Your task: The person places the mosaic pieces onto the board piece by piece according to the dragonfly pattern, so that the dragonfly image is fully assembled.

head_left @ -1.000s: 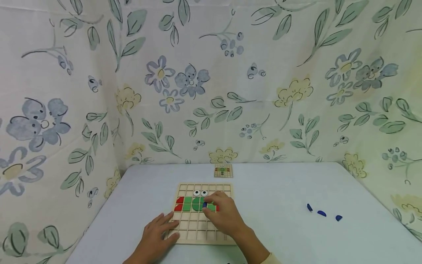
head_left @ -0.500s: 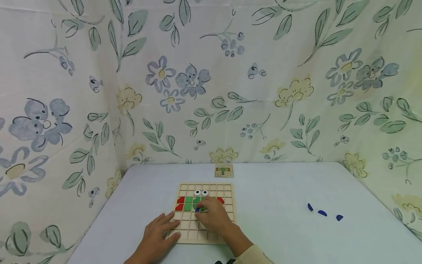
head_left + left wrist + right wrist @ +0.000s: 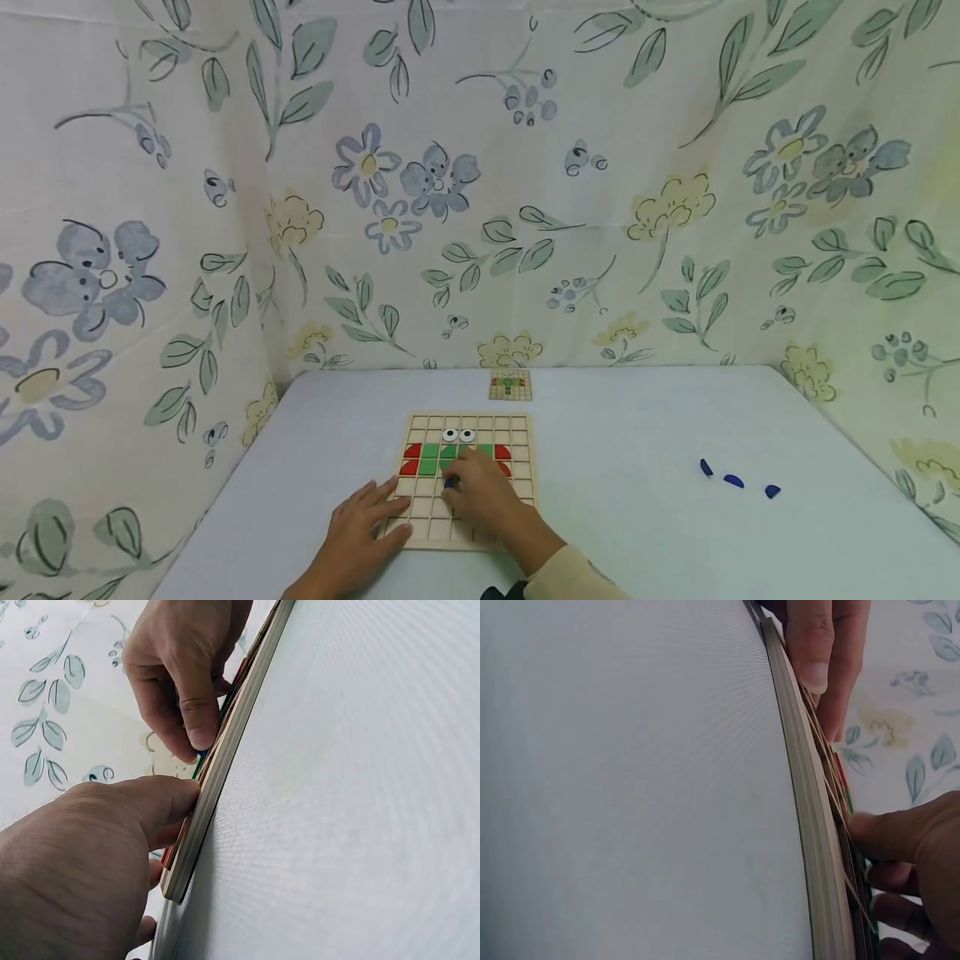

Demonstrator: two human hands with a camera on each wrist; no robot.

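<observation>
A square wooden grid board [image 3: 440,529] lies on the white table. Red quarter-round pieces [image 3: 410,467], green pieces [image 3: 429,451] and two round eye pieces [image 3: 467,435] sit in its squares. With bent fingers and thumb, my right hand [image 3: 491,500] pinches a small dark blue piece [image 3: 450,482] down at the square just below the green ones, hiding part of the pattern. Fingers spread, my left hand [image 3: 354,533] rests on the board's left edge. The left wrist view shows its thumb [image 3: 169,799] on the board's rim.
Several dark blue pieces, one a half-round [image 3: 733,481], lie apart on the table [image 3: 637,517] to the right. Behind the board is a small pattern card [image 3: 510,385]. A flowered cloth [image 3: 480,183] hangs at the back and sides.
My right hand has carried the blue piece left and slightly nearer, from over the green pieces to the square below them. The left hand stays on the board.
</observation>
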